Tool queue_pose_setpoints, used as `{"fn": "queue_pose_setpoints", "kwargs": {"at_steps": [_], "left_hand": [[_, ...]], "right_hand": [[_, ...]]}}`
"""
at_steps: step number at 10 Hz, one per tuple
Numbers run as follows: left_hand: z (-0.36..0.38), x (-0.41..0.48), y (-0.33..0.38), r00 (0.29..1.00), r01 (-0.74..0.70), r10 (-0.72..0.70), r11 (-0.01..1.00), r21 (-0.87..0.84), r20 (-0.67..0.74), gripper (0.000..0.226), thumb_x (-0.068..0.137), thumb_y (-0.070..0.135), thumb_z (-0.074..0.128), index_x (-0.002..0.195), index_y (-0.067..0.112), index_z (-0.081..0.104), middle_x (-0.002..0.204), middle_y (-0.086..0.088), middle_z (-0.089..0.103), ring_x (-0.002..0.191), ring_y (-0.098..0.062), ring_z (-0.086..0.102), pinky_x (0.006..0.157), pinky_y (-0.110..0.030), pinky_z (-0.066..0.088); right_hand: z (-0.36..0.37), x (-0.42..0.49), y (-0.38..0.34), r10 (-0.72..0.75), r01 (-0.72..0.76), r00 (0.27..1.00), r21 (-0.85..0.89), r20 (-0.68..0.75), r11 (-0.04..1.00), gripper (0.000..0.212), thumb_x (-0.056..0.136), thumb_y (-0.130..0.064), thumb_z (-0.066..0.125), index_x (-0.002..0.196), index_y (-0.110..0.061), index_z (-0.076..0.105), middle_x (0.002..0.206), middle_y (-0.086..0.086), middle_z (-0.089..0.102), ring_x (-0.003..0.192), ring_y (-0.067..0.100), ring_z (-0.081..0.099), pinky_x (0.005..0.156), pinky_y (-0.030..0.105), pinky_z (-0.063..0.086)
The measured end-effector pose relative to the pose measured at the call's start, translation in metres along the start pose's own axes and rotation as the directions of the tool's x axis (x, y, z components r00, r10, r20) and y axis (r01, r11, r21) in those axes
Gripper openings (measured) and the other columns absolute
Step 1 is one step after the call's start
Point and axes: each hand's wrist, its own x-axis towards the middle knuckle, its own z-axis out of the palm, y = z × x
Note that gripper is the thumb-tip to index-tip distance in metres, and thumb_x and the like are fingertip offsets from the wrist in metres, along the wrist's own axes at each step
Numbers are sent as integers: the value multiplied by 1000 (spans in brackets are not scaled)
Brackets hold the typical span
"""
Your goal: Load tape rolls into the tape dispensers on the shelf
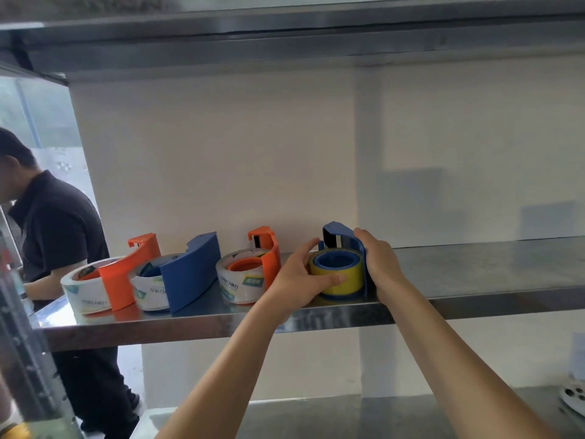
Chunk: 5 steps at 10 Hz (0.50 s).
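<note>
Yellow tape roll (340,277) sits inside the blue dispenser (340,231) near the front edge of the steel shelf (474,270), its core around a blue hub; whether it is pushed fully home is hard to tell from this angle. The left hand (296,277) grips the roll from the left, thumb across its front face and fingers curved over the far side. The right hand (381,264) wraps around the dispenser's right wall, fingers curled over its top edge.

Just left of the hands stands an orange dispenser (272,258) holding a white roll (234,283). Further left are a second blue dispenser (193,270) and a far orange dispenser (126,277), each also with a white roll. A person in a dark shirt (53,223) stands beyond the shelf's left end.
</note>
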Motion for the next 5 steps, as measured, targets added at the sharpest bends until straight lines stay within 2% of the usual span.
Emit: {"fn": "queue_pose_setpoints", "kwargs": {"at_steps": [1,2,3,4,5], "left_hand": [[3,-5,4,999,-31,33,995,96,-19,90,77,20,75,149,26,21,131,5,54,108,-12,58,83,-21,51],[4,-11,6,997,-73,78,985,155,-22,92,79,20,70,150,30,13,137,3,50,111,-13,56,78,-18,50],[6,-24,9,986,-163,167,972,169,-10,84,83,18,67,149,28,15,135,7,51,110,-7,54,85,-17,47],[2,-38,13,963,-261,270,940,222,-11,79,87,21,64,149,24,15,136,9,49,114,-2,51,92,-17,45],[-5,-48,19,933,-337,361,864,373,8,82,90,32,60,151,31,5,159,6,15,142,-10,24,109,-22,25]], "right_hand": [[2,-7,-5,-42,39,998,-57,-40,998,49,96,-40,42,84,3,62,85,17,62,79,24,56,76,36,41],[-1,-17,-7,-129,112,989,-211,-69,971,51,101,-38,30,64,-9,48,69,7,53,75,23,52,69,31,37],[-9,-30,-5,-285,257,958,-365,-26,895,48,104,-35,22,93,-7,60,93,10,63,99,27,57,77,25,45],[-17,-41,1,-385,364,923,-380,22,850,50,101,-45,25,147,-26,32,152,-2,36,139,17,34,107,24,26],[-23,-51,0,-511,491,855,-462,92,739,59,97,-53,30,151,-32,18,157,-8,25,143,13,26,114,31,24]]}}
